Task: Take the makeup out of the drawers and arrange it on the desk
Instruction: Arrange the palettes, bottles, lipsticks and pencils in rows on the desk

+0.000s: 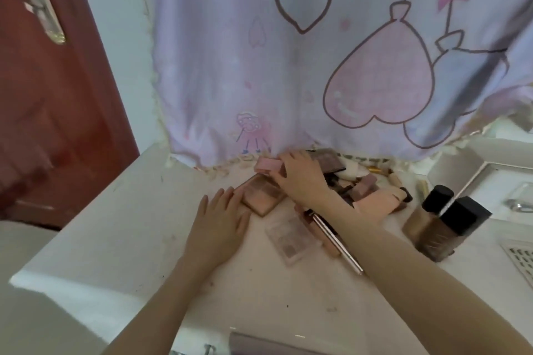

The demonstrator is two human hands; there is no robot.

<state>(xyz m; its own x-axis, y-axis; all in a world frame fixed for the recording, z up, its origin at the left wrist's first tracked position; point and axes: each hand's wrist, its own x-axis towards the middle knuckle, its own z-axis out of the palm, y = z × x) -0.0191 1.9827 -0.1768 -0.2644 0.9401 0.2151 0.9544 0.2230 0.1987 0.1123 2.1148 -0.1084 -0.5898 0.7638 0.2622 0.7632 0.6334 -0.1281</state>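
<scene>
Two hands at work: right hand (pixel 300 179), fingers closed around a pink compact (pixel 268 166), risks nudging clutter beneath its palm, while left hand (pixel 219 216) lies flat, empty, fingertips touching the pink palette (pixel 264 196).

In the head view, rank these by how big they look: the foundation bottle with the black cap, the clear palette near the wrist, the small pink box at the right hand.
1. Foundation bottle, though it is nearer the camera.
2. Clear palette.
3. Small pink box, farthest and partly covered by the right hand.

Nothing readable anywhere, honestly. The dark-capped brown glass foundation bottles (pixel 441 228), the pink square eyeshadow palettes (pixel 264 196) and the lilac cloth with pink heart balloons (pixel 288 66) carry no legible text, brand or number.
</scene>
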